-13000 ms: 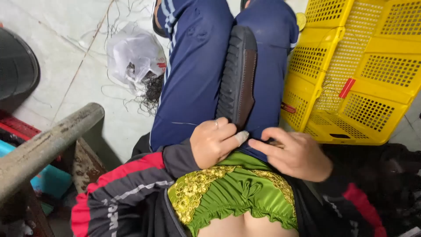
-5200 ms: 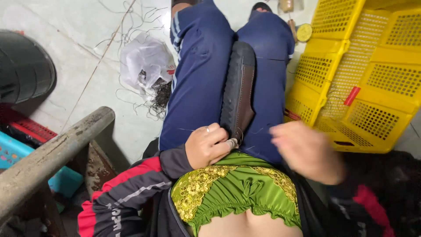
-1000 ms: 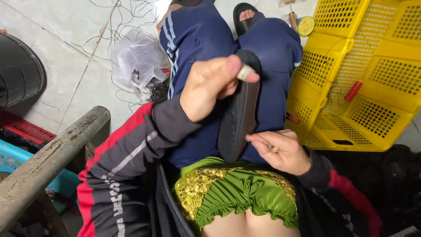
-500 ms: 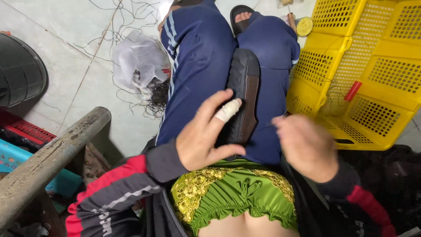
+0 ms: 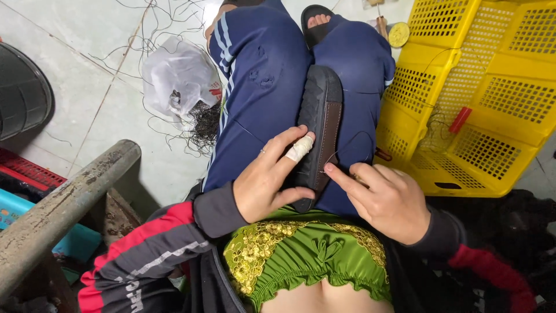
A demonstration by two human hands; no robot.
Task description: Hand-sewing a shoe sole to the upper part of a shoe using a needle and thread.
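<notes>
A dark shoe [image 5: 321, 110] with a black sole and brown upper lies lengthwise between my blue-trousered thighs [image 5: 260, 81]. My left hand [image 5: 269, 179], a white bandage on one finger, grips the shoe's near end from the left. My right hand [image 5: 382, 197] rests against the shoe's right edge, its fingers pinched on a thin dark thread [image 5: 353, 139] that loops up from the seam. Whether a needle is in those fingers I cannot tell.
Yellow perforated plastic crates [image 5: 480, 93] stand at the right, a red tool on one. A white plastic bag [image 5: 179, 75] with dark thread scraps lies on the tiled floor at left. A grey pipe [image 5: 63, 203], a black tub [image 5: 23, 93] and coloured bins [image 5: 29, 179] crowd the left edge.
My left hand, raised high over the shoe a second ago, has dropped and closed around its near end. My right hand has come in against the shoe's right edge.
</notes>
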